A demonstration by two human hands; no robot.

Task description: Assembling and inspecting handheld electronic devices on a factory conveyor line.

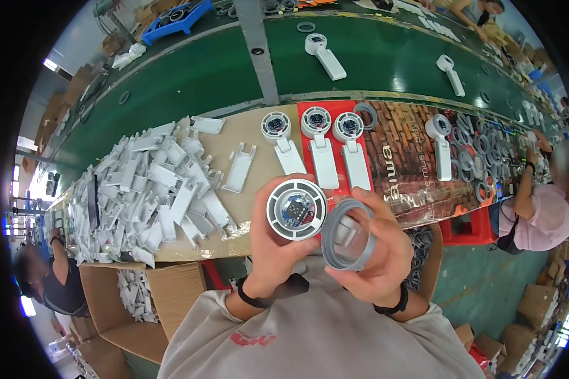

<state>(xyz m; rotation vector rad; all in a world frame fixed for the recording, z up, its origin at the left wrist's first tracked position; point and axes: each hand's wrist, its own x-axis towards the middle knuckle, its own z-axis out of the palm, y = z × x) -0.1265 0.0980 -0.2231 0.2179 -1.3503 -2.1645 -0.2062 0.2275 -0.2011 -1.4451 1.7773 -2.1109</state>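
My left hand [270,265] is closed around a white handheld fan body [274,222], whose round head faces up with a small circuit board and wires in its middle. Between the fingers and thumb of my right hand [389,249] is a grey plastic ring [328,248], tilted beside the fan head. Ring and head are very close; I cannot tell whether they touch. Beyond my hands lie three similar white fans [324,165] with open heads and attached handles. A loose white handle shell [239,168] lies left of them.
A heap of white shells [164,170] covers the left of the table. Grey rings [482,144] lie at the right, near another fan [443,158]. A green conveyor belt [373,69] carries more fans. Open cardboard boxes [180,297] stand below; co-workers are at both sides.
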